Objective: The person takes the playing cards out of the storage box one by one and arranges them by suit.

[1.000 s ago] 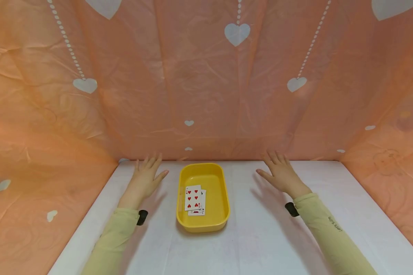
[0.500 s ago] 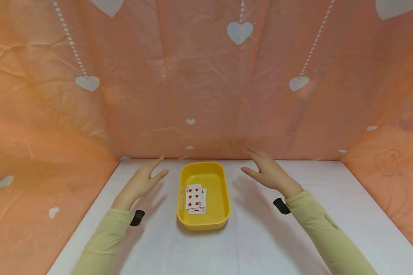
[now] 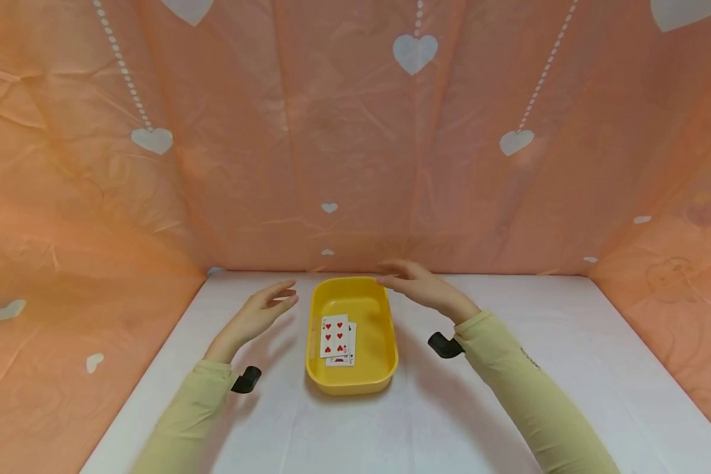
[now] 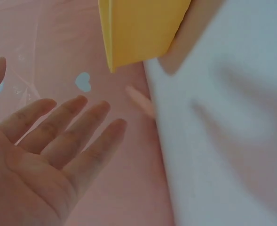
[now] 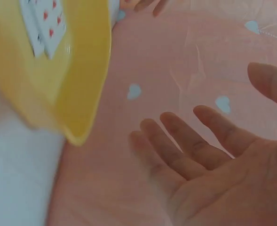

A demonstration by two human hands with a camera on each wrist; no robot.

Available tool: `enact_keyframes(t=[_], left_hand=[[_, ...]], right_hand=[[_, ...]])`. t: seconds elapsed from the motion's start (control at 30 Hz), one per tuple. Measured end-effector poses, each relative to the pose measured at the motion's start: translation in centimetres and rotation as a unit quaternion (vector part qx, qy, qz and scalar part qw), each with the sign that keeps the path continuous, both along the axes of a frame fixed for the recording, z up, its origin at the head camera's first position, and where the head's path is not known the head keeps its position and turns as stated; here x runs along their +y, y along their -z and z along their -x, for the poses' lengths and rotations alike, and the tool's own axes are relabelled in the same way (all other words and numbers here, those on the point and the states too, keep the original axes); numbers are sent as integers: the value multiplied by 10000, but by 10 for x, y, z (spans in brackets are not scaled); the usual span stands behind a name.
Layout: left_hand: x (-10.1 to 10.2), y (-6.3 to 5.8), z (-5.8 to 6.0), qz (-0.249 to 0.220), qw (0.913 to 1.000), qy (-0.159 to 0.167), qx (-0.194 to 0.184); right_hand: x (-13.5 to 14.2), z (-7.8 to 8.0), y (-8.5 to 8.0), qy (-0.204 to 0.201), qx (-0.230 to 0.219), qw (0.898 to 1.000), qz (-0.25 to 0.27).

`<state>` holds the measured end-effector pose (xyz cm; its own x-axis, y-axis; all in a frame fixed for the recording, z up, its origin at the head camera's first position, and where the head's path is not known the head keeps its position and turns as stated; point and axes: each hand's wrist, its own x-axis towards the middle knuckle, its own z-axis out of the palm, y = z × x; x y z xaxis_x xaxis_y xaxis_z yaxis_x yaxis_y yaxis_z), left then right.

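Observation:
A yellow plastic tray (image 3: 370, 375) stands on the white tabletop in the head view. Inside it, toward its left side, lie overlapping playing cards; the six of hearts (image 3: 334, 336) is on top, partly covering a face card (image 3: 352, 349). My left hand (image 3: 255, 319) hovers left of the tray, fingers spread and holding nothing, as its palm (image 4: 30, 183) in the left wrist view confirms. My right hand (image 3: 423, 288) is over the tray's far right corner, its fingertips overlapping the rim in the head view. The right wrist view shows its fingers (image 5: 194, 146) loosely extended with nothing in them.
A peach-coloured sheet (image 3: 355, 164) printed with pale hearts hangs behind the table and along both sides. The white tabletop (image 3: 486, 296) extends around the tray. A black wrist device (image 3: 247, 380) sits under the left sleeve, and another black device (image 3: 444, 345) under the right.
My right hand has moved left, from well right of the tray to its far right corner. The left hand has turned and come slightly nearer the tray. Tray and cards stay put.

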<state>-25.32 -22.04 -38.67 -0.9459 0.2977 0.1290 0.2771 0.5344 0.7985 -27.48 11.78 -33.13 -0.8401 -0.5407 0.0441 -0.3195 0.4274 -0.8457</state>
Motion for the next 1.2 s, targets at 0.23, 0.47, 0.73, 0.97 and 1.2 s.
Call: enact_keyframes(t=[0.23,0.47,0.73,0.97,1.2], left_hand=[[8,12,4,-590,9977,19,-327],[10,24,3,-1042,9914,32,-797],[17,30,1,-1481,9810,14,-1255],[22,34,0,-1553,9779,-53,-1402],[28,33,0,-1404,9789,-272,-1459]], right_hand=[[-28,9,22,-72,-1059,9930,519],[-54,9,46,384,-1957,9750,983],[-71,5,59,783,-2601,9553,1170],[-73,6,75,996,-2846,9474,1072],[-74,7,81,1282,-3279,9283,1199]])
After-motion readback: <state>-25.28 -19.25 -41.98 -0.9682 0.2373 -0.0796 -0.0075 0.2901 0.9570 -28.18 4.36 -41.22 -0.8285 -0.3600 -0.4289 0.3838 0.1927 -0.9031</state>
